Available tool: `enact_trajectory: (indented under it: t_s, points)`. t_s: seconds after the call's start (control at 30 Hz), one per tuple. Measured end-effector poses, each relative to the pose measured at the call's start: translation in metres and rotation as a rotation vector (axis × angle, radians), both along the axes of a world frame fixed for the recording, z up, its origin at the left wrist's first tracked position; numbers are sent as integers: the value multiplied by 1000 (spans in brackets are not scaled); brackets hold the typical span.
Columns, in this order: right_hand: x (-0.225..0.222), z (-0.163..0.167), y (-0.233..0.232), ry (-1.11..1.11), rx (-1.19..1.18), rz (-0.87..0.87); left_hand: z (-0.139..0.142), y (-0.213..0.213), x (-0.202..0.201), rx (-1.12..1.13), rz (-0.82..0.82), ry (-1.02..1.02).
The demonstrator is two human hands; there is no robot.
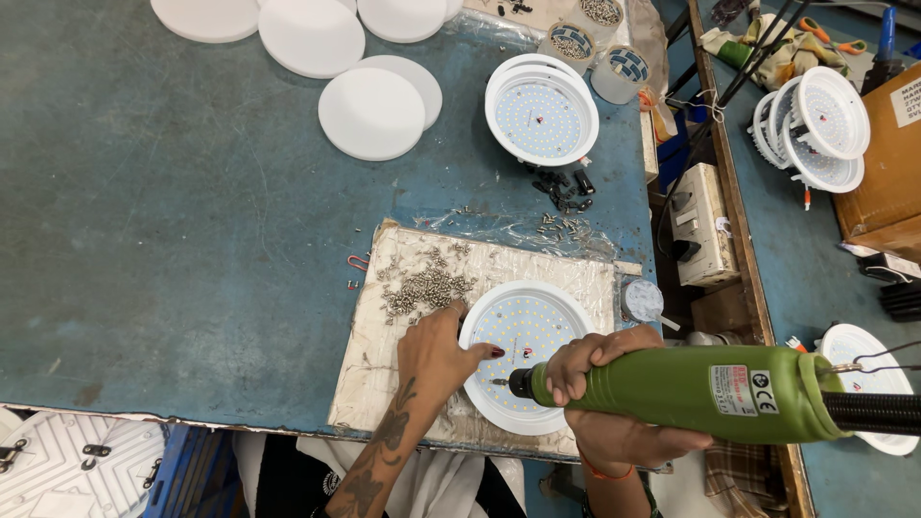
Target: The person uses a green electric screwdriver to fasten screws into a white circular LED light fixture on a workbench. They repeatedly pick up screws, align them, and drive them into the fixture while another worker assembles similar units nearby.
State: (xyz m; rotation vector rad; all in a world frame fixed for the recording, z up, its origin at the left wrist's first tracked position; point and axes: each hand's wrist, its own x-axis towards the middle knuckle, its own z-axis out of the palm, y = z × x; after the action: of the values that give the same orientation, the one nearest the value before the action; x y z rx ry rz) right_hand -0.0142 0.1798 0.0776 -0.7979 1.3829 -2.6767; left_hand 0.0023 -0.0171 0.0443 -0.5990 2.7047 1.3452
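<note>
The LED downlight lies face-up on a board on the tabletop. Left hand presses its rim, grip spread flat. Right hand is clamped around the green electric screwdriver. The light appears rigid and lightweight; hold by rim, avoiding LEDs.

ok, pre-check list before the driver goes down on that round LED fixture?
1. Fixture steadied: ok, left hand rests on the rim of the LED fixture.
2. Tool gripped: ok, right hand wraps the green electric screwdriver.
3. Bit over the LED board: ok, tip near its lower edge.
4. Screw seated under bit: cannot tell, too small.
5. Spare screws at hand: ok, pile of screws beside the left hand.
6. Fixture flat on the work board: ok.
</note>
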Motion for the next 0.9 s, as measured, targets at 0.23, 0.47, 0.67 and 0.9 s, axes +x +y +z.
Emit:
enact_trajectory:
  t_s: [0.23, 0.47, 0.67, 0.9]
  points:
    - [0, 4, 0, 16, 33, 146, 2, -1, -3, -24, -26, -15]
    - [8, 2, -6, 55, 155, 138, 3, 2, -3, -20, -30, 49]
    - [11, 3, -10, 20, 181, 158, 1, 3, -5, -36, -38, 31]
    - [12, 1, -10, 57, 187, 126, -1, 3, -4, -45, -37, 70]
